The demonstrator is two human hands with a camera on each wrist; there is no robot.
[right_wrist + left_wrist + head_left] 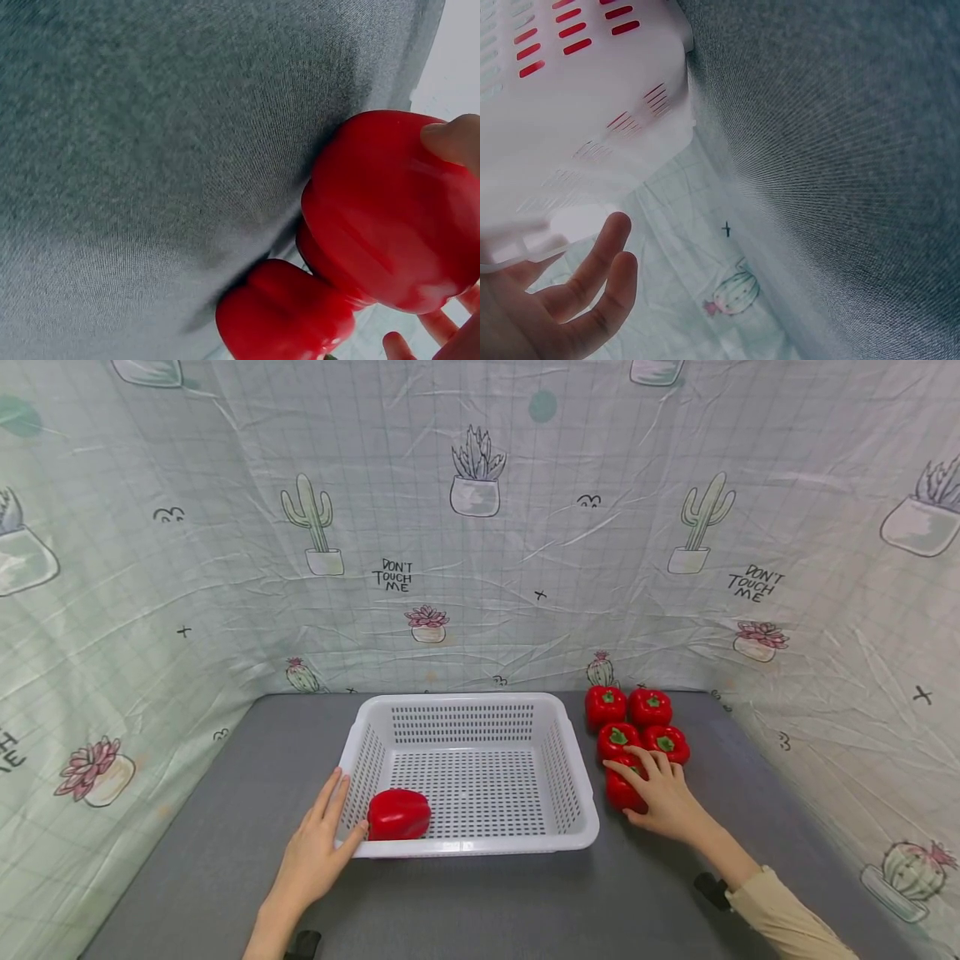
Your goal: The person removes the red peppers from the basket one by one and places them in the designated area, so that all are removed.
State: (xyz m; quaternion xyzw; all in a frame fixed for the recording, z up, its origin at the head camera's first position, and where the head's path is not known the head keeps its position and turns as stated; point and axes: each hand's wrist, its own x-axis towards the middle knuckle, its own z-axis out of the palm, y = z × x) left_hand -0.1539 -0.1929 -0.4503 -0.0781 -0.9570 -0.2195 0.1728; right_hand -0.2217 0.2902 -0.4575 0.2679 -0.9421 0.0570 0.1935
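Observation:
A white plastic basket point(463, 846) with slotted walls stands on the grey table. One red bell pepper point(399, 815) lies on its side in the basket's front left corner. My left hand point(318, 852) rests at that corner, fingers extended along the left rim and thumb on the front rim. In the left wrist view, two loosely bent fingers point(615, 240) show beside the basket wall. Right of the basket, my right hand point(667, 797) grips the nearest red bell pepper point(390, 210) of a group, thumb on one side and fingers on the other.
Several more red bell peppers point(649, 707) stand close together beyond my right hand, stems up. A cloth printed with cacti point(480, 610) hangs behind the grey table point(495, 910) and along both sides.

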